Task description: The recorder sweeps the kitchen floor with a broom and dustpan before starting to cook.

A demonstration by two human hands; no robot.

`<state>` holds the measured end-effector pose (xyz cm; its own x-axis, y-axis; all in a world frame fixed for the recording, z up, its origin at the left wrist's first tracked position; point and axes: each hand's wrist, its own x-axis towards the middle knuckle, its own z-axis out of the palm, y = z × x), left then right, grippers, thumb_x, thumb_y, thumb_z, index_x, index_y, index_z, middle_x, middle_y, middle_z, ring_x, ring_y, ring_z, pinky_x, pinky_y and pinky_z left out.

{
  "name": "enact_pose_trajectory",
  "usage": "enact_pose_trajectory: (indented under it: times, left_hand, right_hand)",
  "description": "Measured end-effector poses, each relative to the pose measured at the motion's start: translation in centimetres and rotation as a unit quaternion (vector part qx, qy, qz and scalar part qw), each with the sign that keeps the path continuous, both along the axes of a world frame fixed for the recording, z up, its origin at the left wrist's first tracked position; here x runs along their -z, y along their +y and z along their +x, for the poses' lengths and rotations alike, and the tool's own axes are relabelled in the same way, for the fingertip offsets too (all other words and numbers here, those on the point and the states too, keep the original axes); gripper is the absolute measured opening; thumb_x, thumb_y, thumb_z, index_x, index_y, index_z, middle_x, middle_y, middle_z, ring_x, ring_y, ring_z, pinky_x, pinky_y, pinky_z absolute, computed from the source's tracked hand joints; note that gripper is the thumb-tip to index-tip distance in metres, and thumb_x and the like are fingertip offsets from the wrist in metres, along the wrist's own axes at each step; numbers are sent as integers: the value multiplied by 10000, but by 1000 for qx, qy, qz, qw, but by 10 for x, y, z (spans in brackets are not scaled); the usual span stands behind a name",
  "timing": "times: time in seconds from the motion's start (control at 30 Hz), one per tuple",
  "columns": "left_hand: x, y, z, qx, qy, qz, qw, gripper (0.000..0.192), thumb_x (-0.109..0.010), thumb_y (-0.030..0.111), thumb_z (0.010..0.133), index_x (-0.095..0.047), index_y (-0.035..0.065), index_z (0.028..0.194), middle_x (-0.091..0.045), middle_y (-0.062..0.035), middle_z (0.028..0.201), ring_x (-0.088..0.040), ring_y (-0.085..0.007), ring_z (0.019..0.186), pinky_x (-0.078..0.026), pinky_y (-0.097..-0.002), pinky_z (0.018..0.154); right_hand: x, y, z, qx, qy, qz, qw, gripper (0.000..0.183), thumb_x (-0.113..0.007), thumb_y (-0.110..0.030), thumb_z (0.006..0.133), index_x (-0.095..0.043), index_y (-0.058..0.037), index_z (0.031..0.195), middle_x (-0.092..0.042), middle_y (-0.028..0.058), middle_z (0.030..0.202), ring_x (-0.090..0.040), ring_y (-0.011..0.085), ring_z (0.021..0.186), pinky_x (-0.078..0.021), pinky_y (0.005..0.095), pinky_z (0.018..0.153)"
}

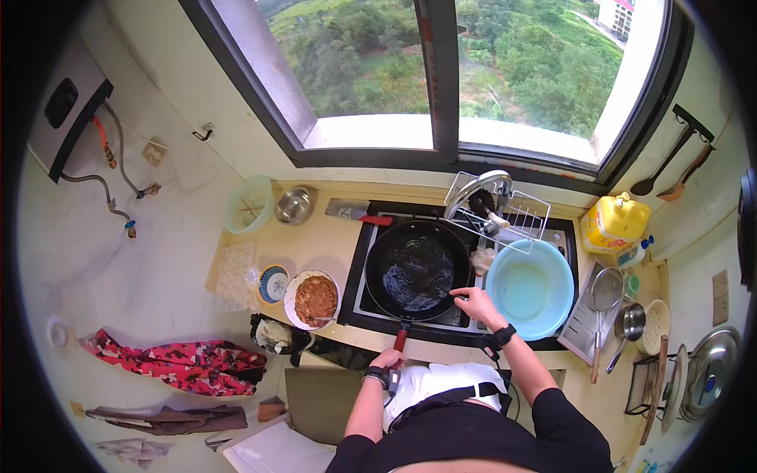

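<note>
A black frying pan sits over the stove area, with dark glossy liquid in its bottom. My left hand is closed around the pan's red handle. Over the pan's right rim, my right hand pinches the end of a thin dark utensil; its far end is hard to make out against the pan. Left of the pan stands a white bowl of brown minced mixture, with a utensil handle resting in it. A light-blue plastic basin is just right of my right hand.
A red-handled cleaver lies behind the pan's left side. The tap and wire rack rise behind the basin. A patterned bowl, steel bowl and green basket stand left. A strainer and yellow jug are right.
</note>
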<state>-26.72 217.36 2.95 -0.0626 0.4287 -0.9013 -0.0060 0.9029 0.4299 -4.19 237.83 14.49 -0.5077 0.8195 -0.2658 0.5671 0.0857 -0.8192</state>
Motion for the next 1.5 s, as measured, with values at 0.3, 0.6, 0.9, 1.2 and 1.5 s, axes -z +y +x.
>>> enact_pose_trajectory:
  times: [0.3,0.6,0.9,1.2,1.5]
  left_hand:
    - [6,-2,-5,21,3,-9,1000,117,-563,106,690,-528,8,744,-571,-86,635,-537,-156,532,-430,-271,519]
    - [-5,2,0,19,14,-1,1000,114,-566,110,691,-534,10,734,-567,-80,631,-530,-153,531,-424,-272,520]
    - [0,-1,-2,-11,7,-10,1000,106,-568,106,686,-530,14,723,-565,-75,629,-530,-155,531,-421,-270,519]
    - [-7,1,0,-11,-12,-6,1000,100,-561,98,678,-524,14,720,-553,-68,617,-520,-152,523,-421,-265,519]
    - [-6,1,-1,16,-6,3,1000,95,-559,106,686,-531,16,696,-555,-69,619,-515,-149,527,-416,-272,521]
  right_hand:
    - [-58,-1,32,-17,-113,22,993,269,-507,-200,689,-630,-138,921,-568,142,580,-568,244,549,-467,324,608]
    - [-22,-2,0,21,-50,13,998,273,-502,-210,733,-600,-132,976,-572,120,588,-579,233,557,-477,318,586]
    - [3,17,-44,27,72,-87,993,278,-494,-202,764,-576,-104,1011,-527,68,515,-530,156,432,-454,276,452]
    - [-3,13,-73,11,105,-81,991,276,-469,-211,798,-559,-112,1039,-529,55,527,-511,119,413,-420,265,426]
    - [14,15,-62,-7,73,51,996,277,-485,-218,764,-582,-131,1009,-534,86,517,-538,166,444,-442,287,473]
